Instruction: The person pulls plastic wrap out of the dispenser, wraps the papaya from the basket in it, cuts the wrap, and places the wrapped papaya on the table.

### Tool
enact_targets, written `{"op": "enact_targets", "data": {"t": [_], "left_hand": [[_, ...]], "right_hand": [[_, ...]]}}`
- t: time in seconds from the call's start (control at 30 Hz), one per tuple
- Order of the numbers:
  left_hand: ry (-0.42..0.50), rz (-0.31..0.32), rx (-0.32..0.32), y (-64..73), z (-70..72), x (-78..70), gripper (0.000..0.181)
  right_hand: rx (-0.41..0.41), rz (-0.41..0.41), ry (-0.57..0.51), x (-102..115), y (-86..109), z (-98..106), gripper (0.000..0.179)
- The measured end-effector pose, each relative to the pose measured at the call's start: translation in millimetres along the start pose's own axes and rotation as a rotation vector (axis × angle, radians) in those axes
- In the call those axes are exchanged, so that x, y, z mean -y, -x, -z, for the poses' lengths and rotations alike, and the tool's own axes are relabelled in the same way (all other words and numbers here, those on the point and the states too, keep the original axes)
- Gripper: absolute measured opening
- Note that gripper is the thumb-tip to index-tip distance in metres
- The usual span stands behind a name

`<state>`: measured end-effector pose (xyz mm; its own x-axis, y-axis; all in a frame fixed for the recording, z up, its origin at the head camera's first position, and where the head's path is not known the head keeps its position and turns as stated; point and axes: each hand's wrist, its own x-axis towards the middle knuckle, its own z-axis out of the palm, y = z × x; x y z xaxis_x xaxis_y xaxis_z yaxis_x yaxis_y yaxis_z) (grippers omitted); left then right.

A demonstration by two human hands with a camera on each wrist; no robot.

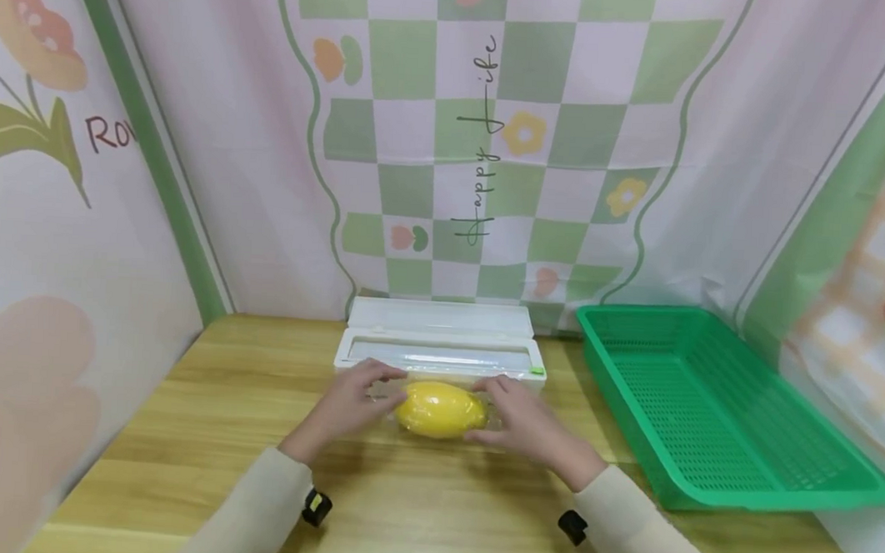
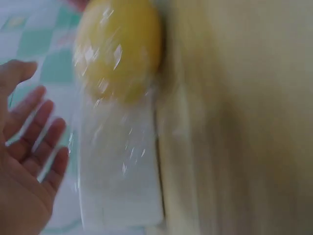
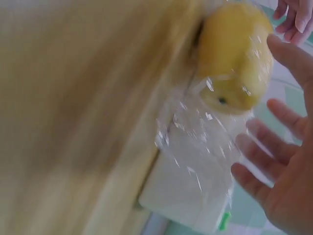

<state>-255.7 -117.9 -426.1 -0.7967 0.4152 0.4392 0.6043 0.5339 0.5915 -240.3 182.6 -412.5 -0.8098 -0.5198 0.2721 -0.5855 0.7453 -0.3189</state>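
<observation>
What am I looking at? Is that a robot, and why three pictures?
No robot here, just a person's left hand and right hand. The wide picture looks down from the person's head; the two blurry close ones are taken from the wrists. On the wooden table stand a white box, its lid open, and a green basket. Between the hands is a yellow fruit-like thing covered by clear film. Both hands look open around it, so I can't say it's firmly held.

You wore plain cream sleeves [image 1: 253, 509], with a small, boxy black camera [image 1: 572, 527] at each cuff [image 1: 293, 471]; the left camera [image 1: 322, 517] bore a yellow patch [image 1: 316, 504].
</observation>
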Motion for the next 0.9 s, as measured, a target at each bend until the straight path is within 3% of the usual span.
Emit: {"op": "enact_targets", "data": {"t": [0.07,0.17,0.33,0.53,0.9], "left_hand": [[-0.068,-0.009,0.057,1.8,-9.4,-7.2,0.045],[-0.167,-0.001,0.092,4.2,-21.5,-12.0,0.061],[-0.262,0.004,0.068,4.1,-32.3,-12.5,0.073],[-0.280,-0.013,0.007,2.8,-42.8,-8.4,0.076],[-0.252,-0.020,0.022,5.1,-44.6,-15.1,0.075]], "right_hand": [[-0.010,-0.010,-0.007,1,0.2,-6,0.064],[-0.018,-0.036,-0.013,2,-0.4,-13,0.063],[-0.022,-0.119,-0.028,9,-3.4,-20,0.067],[-0.013,-0.188,-0.076,12,-5.7,-25,0.069],[-0.022,-0.140,-0.123,9,1.4,-17,0.060]]}}
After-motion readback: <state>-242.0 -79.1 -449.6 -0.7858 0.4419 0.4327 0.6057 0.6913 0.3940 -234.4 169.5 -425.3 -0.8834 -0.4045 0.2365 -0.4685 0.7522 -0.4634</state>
